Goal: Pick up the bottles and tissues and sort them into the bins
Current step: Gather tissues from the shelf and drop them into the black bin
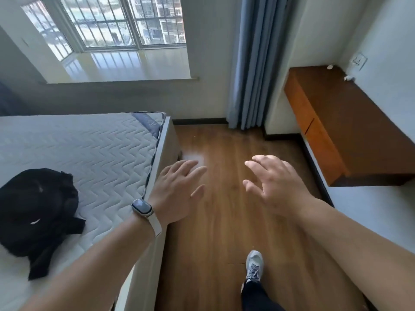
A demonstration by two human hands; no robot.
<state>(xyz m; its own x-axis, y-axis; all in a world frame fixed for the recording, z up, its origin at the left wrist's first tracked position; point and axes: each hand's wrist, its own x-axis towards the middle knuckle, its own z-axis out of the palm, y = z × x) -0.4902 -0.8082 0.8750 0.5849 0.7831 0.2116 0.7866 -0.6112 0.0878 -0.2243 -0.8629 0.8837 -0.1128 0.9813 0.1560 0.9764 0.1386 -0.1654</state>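
No bottle, tissue or bin shows in the head view. My left hand (177,187) is stretched out over the wooden floor beside the bed's corner, fingers straight and spread, holding nothing; a watch sits on its wrist. My right hand (274,182) hovers over the floor a little to the right, fingers spread and slightly bent, also holding nothing. The two hands are apart from each other and touch no object.
A bare quilted mattress (89,153) fills the left, with a black bag (38,212) on it. A wooden wall-mounted desk (345,122) runs along the right wall. Blue curtain (253,63) and window sill lie ahead. My foot in a grey shoe (254,265) steps on the floor (224,232).
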